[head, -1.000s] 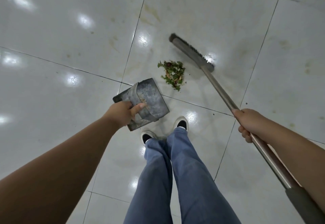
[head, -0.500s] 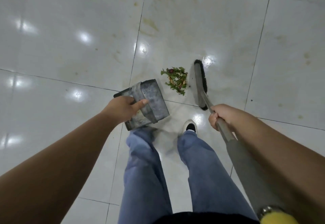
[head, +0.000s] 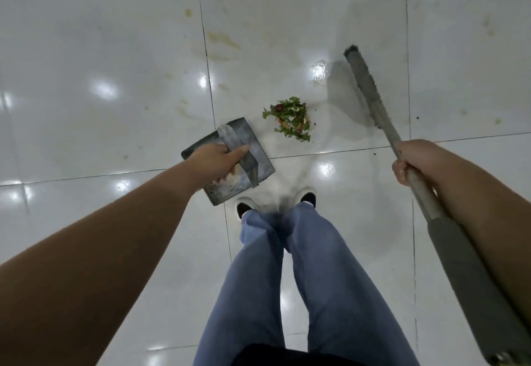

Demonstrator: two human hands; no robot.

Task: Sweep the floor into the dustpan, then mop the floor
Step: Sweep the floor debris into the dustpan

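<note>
A small pile of green leaves and scraps (head: 290,118) lies on the white tiled floor (head: 115,49). Just left of it, my left hand (head: 217,161) grips the strap handle of a grey metal dustpan (head: 244,138), which hangs above the floor in front of my feet. My right hand (head: 413,161) grips the metal shaft of a long broom. The broom's head (head: 363,84) is up and to the right of the pile, apart from it, blurred by motion.
My legs in blue trousers (head: 301,265) and two white shoes (head: 306,196) stand just behind the dustpan and pile. Yellowish stains (head: 221,39) mark the tiles beyond the pile. Bright light spots reflect off the glossy floor.
The broom head has swung from close beside the pile's right edge out to the upper right. My right hand moved right with it. The dustpan has stayed beside the pile.
</note>
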